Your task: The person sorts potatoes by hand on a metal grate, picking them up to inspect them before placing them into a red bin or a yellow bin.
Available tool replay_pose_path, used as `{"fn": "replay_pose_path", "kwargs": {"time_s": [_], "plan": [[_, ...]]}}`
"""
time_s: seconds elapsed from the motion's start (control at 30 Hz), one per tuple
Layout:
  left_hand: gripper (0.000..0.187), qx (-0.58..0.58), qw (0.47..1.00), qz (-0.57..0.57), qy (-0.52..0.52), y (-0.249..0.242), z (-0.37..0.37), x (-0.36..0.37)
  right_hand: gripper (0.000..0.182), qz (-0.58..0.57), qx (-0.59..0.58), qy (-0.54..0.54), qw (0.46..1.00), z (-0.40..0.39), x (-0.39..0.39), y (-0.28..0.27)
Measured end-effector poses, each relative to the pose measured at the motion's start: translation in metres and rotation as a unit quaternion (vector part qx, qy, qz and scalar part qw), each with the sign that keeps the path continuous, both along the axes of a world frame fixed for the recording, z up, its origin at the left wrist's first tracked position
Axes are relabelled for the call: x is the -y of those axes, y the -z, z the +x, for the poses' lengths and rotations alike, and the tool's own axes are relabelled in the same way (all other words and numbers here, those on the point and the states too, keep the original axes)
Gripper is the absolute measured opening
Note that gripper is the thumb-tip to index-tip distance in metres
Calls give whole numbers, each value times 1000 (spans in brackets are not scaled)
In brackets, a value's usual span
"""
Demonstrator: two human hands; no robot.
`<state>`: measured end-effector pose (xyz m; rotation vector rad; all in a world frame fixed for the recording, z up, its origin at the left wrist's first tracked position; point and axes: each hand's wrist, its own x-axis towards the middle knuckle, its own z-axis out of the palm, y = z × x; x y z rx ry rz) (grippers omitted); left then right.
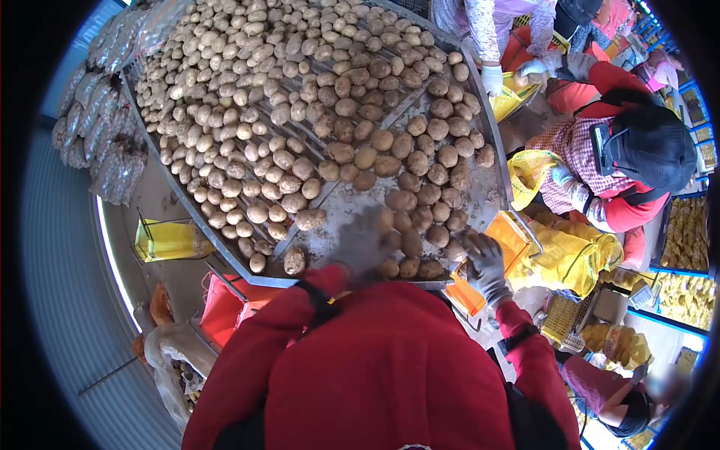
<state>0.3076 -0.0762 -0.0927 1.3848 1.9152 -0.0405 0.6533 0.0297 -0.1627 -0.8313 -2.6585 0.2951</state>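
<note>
Many potatoes (285, 184) are spread over a metal sorting table (337, 225) with slats and a raised rim. My left hand (361, 241), in a grey glove, is low over the near part of the table beside several potatoes. Motion smears its fingers, so its grip cannot be made out. At the table's near right corner is my gloved right hand (487, 264), its fingers apart and bent, by a potato (455, 250) at the edge. Just beside and below that hand is an orange panel (504, 238), partly covered by it.
At right, a person in a dark cap (656, 146) handles a yellow mesh bag (531, 172). Filled yellow bags (562, 255) lie nearby. Another worker's gloved hand (492, 79) is at the far right rim. Bagged goods (94, 112) are stacked left; a red panel (223, 306) hangs below the near edge.
</note>
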Motion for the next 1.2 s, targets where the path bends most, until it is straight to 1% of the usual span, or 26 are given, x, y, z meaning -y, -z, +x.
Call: {"fn": "replay_pose_path", "kwargs": {"time_s": [0.07, 0.1, 0.13, 0.23, 0.3, 0.33, 0.37, 0.4, 0.43, 0.47, 0.5, 0.53, 0.57, 0.6, 0.63, 0.7, 0.73, 0.77, 0.8, 0.83, 0.87, 0.93, 1.0, 1.03, 1.13, 1.2], "plan": [[97, -23, 986, 153, 59, 58, 25, -1, 46, 1, -45, 43, 998, -14, -31, -5], [94, -31, 969, 228, 88, 79, 35, -1, 42, 1, -43, 54, 998, -33, -46, -24], [88, -12, 967, 239, 91, 77, 37, -6, 53, -4, -40, 51, 998, -43, -67, -22], [72, 33, 960, 265, 84, 39, 12, -11, 57, -29, -23, 61, 997, -83, -141, -20], [62, 60, 957, 275, 77, 7, -12, 0, 61, -75, 34, 122, 989, -108, -185, -26], [66, -21, 956, 278, 93, -14, -25, 13, 61, -58, 8, 138, 989, -115, -217, 8], [70, -103, 949, 278, 106, -28, -41, 29, 61, -38, 41, 178, 982, -124, -227, 18], [74, -140, 959, 245, 12, -19, -62, 53, 61, -17, 72, 212, 974, -139, -231, 26], [79, -179, 958, 207, -85, -5, -80, 84, 61, 0, 57, 233, 971, -155, -220, 38], [87, -230, 953, 127, -153, 4, -92, 115, 61, 12, 41, 252, 967, -169, -200, 50], [86, -248, 946, 95, -185, 9, -97, 149, 61, -1, -1, 201, 980, -175, -181, 44], [86, -263, 939, 64, -214, 14, -96, 180, 60, 11, 25, 145, 989, -183, -159, 51], [85, -244, 949, 33, -198, 20, -93, 202, 60, 26, 55, 96, 994, -185, -137, 54], [84, -219, 960, 5, -177, 32, -86, 217, 59, -7, 63, 43, 997, -184, -117, 51], [78, -269, 948, 62, -158, 57, -77, 227, 57, -29, 39, 19, 999, -183, -93, 35], [74, -184, 966, -17, -183, 21, -70, 186, 52, -65, -40, -7, 997, -185, -46, -5], [72, -143, 969, -58, -194, 5, -63, 166, 50, -73, -34, -35, 996, -185, -34, -25], [68, -178, 969, -16, -174, 3, -55, 155, 49, -83, -28, -66, 994, -189, -24, -43], [68, -134, 969, -44, -204, -1, -51, 136, 54, -153, 102, -149, 972, -199, -15, -58], [67, -90, 965, -74, -234, -6, -47, 111, 60, -220, 230, -228, 920, -204, -7, -67], [67, -46, 958, -103, -262, -8, -41, 93, 54, -147, 135, -303, 932, -199, 9, -50], [68, -10, 974, 5, -225, -1, -30, 77, 44, 14, -57, -434, 899, -176, 45, -5], [66, 23, 972, 119, -201, 1, -25, 68, 41, -73, -47, -385, 919, -146, 41, -24], [61, 17, 960, 142, -239, -3, -23, 70, 39, -116, -43, -364, 923, -131, 35, -32], [56, 118, 928, 142, -324, -26, -35, 96, 38, -136, -34, -281, 949, -82, 25, -27], [47, 293, 831, 94, -463, -3, -47, 129, 36, -126, 115, -319, 932, -64, -5, -39]]}}
